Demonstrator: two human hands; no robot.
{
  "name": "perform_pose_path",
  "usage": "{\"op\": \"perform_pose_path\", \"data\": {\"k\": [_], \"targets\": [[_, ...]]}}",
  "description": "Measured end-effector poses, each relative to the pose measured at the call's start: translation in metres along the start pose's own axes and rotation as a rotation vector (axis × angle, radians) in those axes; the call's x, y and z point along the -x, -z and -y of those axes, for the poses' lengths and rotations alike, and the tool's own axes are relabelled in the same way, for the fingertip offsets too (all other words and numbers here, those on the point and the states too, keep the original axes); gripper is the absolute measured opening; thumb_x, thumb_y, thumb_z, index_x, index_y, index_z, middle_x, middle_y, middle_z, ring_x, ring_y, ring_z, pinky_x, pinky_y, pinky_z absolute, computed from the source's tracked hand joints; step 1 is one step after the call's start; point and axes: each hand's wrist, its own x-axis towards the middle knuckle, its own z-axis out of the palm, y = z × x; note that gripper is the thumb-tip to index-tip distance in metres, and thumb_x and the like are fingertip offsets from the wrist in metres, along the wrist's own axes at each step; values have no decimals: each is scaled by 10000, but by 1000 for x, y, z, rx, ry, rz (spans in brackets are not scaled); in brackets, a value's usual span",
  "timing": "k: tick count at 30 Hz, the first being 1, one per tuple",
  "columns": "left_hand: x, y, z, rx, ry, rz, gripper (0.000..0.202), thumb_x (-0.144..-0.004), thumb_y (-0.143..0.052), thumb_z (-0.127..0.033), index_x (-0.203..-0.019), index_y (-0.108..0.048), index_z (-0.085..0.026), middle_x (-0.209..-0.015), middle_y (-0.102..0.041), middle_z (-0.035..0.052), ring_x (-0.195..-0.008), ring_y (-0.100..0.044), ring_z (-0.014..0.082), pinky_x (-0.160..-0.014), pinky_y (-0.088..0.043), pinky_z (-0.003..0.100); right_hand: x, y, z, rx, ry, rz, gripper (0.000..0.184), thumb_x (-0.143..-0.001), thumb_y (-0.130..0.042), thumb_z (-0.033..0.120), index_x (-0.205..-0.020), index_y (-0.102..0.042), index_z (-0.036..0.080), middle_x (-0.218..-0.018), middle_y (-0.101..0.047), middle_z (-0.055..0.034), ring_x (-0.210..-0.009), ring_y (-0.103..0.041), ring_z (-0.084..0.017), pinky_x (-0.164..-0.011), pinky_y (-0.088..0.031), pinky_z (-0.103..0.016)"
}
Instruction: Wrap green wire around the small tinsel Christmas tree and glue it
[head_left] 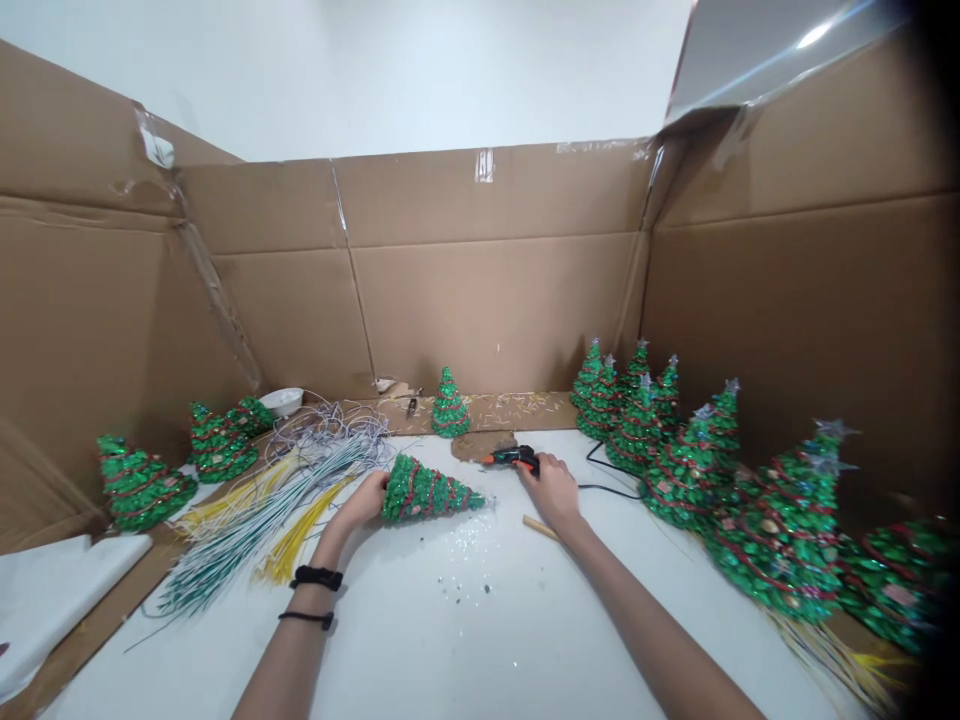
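My left hand (369, 498) grips the base of a small green tinsel Christmas tree (427, 492), which lies tilted on its side with its tip toward the right. Red garland winds around it, and a pale, clear piece shows at its tip. My right hand (553, 488) is closed around a black and orange glue gun (516, 457), its nozzle pointing left over a brown stained patch (472, 446) of cardboard. A dark cord (611, 490) trails off to the right. Glitter specks are scattered on the white table (465, 640) beneath the tree tip. A thin tan glue stick (541, 527) lies beside my right wrist.
Several star-topped trees (780, 530) crowd the right side. One tree (450, 405) stands at the back, others (142, 485) at the left. Bundles of green and yellow wires (262, 530) lie left of my hand, near a white bowl (282, 402). Cardboard walls (495, 300) enclose the table.
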Motion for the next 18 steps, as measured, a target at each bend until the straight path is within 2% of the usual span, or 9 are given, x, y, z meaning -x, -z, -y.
{"op": "perform_pose_path", "data": {"k": [6, 10, 12, 13, 15, 18], "targets": [[0, 0, 0, -28, -8, -24, 248, -696, -583, -346, -650, -676, -120, -552, -607, 18, -644, -493, 172, -665, -459, 309, -3, -7, -3, 19, -15, 8, 370, -858, -538, 411, -1101, -544, 132, -1055, -588, -180, -1020, -514, -317, -791, -409, -389], [-1, 0, 2, -28, 4, -19, 252, -643, -629, -388, -639, -672, -139, -550, -600, 20, -653, -508, 191, -674, -468, 318, 3, 5, 6, -36, -30, -113, 441, -841, -548, 421, -1178, -506, 139, -1176, -521, -211, -1105, -448, -353, -876, -366, -483], [-3, 1, 7, -38, 38, -29, 261, -615, -645, -404, -619, -670, -144, -544, -597, 27, -658, -515, 205, -670, -470, 324, 9, 14, 15, -145, 47, -158, 380, -859, -516, 400, -1150, -520, 156, -1235, -487, -198, -1122, -439, -333, -891, -369, -466], [-5, 1, 10, -42, 48, -39, 264, -614, -642, -409, -615, -671, -147, -540, -596, 29, -666, -518, 213, -662, -470, 326, 12, 17, 20, -232, 110, -143, 309, -873, -488, 388, -1090, -545, 175, -1175, -524, -168, -1073, -471, -299, -880, -385, -433], [-7, 1, 14, -49, 57, -43, 254, -610, -638, -402, -607, -673, -151, -528, -594, 28, -669, -518, 218, -655, -468, 326, 20, 18, 31, -446, 255, -27, 214, -909, -400, 340, -927, -565, 205, -969, -591, -89, -915, -532, -220, -832, -416, -353], [-6, 0, 14, -37, 37, -35, 233, -633, -618, -374, -638, -681, -150, -537, -605, 24, -669, -516, 207, -661, -468, 317, 33, 10, 43, -625, 303, 119, 182, -898, -390, 327, -846, -524, 217, -802, -577, -16, -753, -536, -172, -690, -424, -284]]}}
